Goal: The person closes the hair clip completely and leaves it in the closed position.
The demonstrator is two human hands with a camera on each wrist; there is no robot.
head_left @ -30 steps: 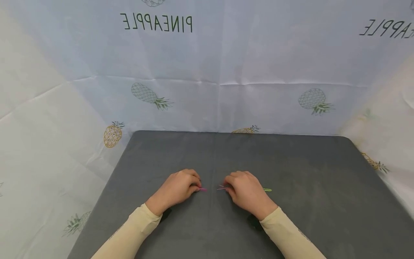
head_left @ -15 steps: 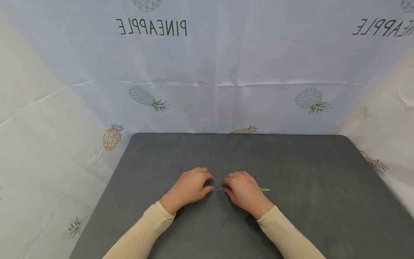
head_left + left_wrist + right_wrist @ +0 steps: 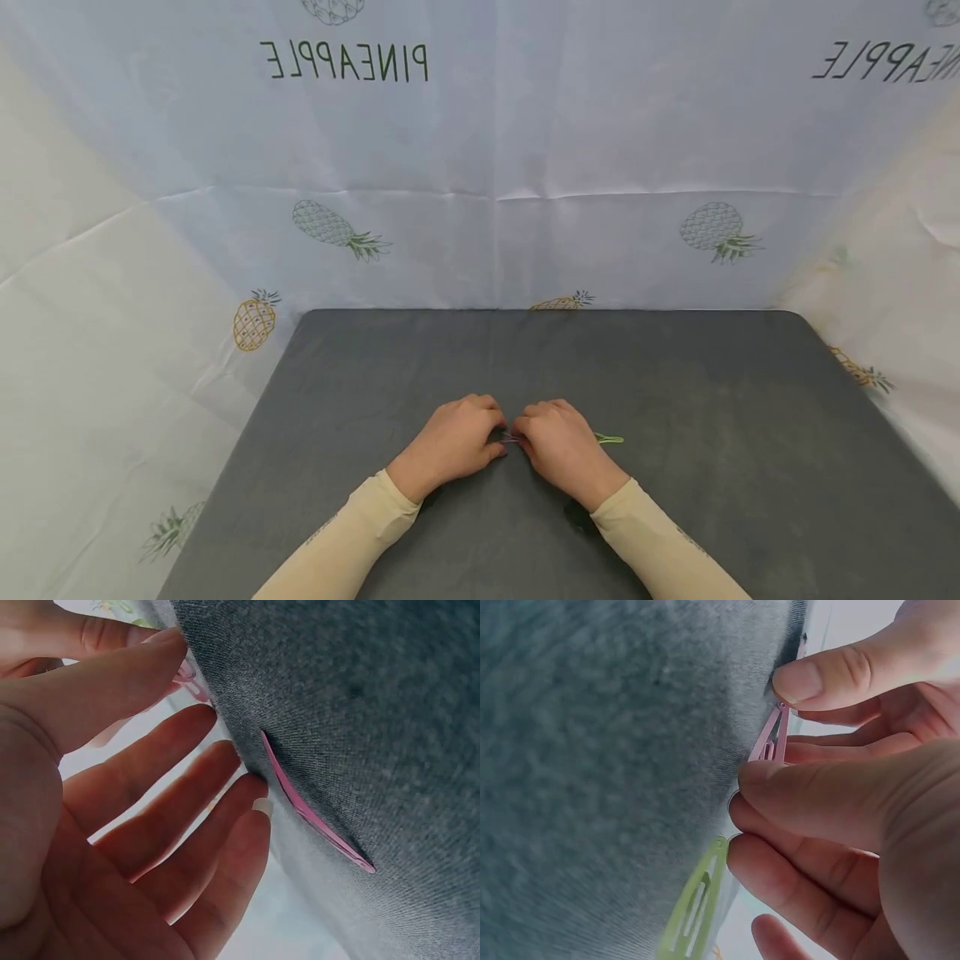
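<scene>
My right hand (image 3: 564, 446) pinches a pink snap hair clip (image 3: 769, 742) between thumb and index finger. The clip's two arms stand spread apart. My left hand (image 3: 457, 442) reaches in from the left, its thumb (image 3: 799, 681) right at the clip's pointed end and its fingers loosely extended, apart from the thumb. Beneath the left palm, a second pink snap clip (image 3: 311, 814) lies on the grey cloth; the hand hides it in the head view. A light green snap clip (image 3: 694, 907) is beside the right hand's fingers, pointed end toward them.
A dark grey table (image 3: 675, 383) spreads under both hands. White curtains (image 3: 600, 125) with printed pineapples stand behind it and at both sides.
My left hand has let go of the pink clip at its fingertips and moved right, up to the clip in my right hand. The right hand stays nearly in place.
</scene>
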